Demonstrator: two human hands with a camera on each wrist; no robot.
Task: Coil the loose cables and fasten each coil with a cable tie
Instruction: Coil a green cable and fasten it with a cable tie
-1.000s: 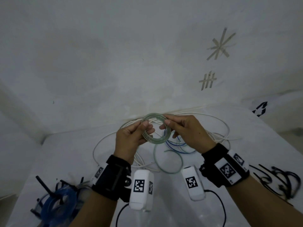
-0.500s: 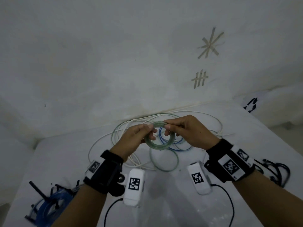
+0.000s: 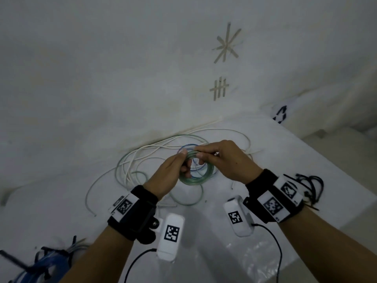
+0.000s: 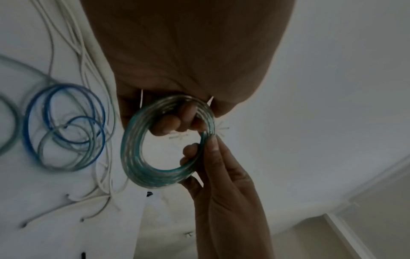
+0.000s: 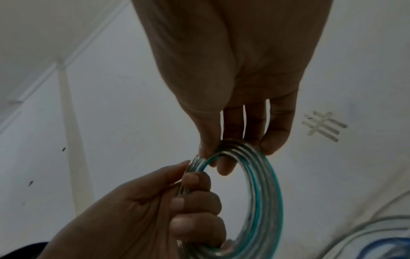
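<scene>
From the head view, your left hand (image 3: 170, 172) and right hand (image 3: 222, 160) have lowered the green coil (image 3: 196, 172) from upright and facing you to tilted low over the desk (image 3: 285, 152), above the loose white cables (image 3: 130, 160). A short tail trails beneath it, so winding looks nearly finished.

From the left wrist, your left-hand fingers (image 4: 168, 122) curl through the coil.

From the right wrist, your right-hand fingers (image 5: 275, 140) pinch its upper rim. Black cable ties (image 3: 312, 186) lie to your right, unused.

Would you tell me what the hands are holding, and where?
Both hands pinch the green cable coil at its upper rim, side by side.
</scene>
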